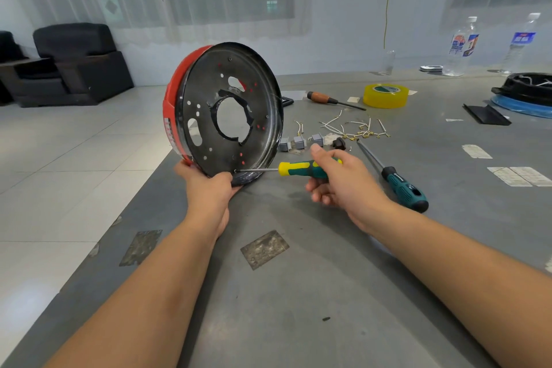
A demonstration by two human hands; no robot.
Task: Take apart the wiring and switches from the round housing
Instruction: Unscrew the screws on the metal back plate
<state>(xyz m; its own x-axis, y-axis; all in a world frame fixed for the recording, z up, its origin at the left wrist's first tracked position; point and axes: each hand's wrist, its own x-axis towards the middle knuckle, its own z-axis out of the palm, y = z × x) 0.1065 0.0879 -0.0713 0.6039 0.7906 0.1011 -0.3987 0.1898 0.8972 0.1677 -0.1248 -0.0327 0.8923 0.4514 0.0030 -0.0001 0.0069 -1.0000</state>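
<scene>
The round housing (209,92), red outside with a black perforated plate and a large centre hole, stands on edge near the table's left edge. My left hand (209,188) grips its bottom rim from below. My right hand (340,185) holds a yellow-and-green screwdriver (301,169) level, its tip at a screw near the housing's lower rim. Behind it on the table lie several white wires with brass terminals (355,127), three grey switches (300,142) and a dark plug piece (339,143).
A second green-handled screwdriver (400,185) lies right of my right hand. A wooden-handled tool (328,98), a yellow tape roll (386,95), a black and blue round part (525,95) and two water bottles (461,45) stand farther back. The table edge (131,197) runs diagonally at left.
</scene>
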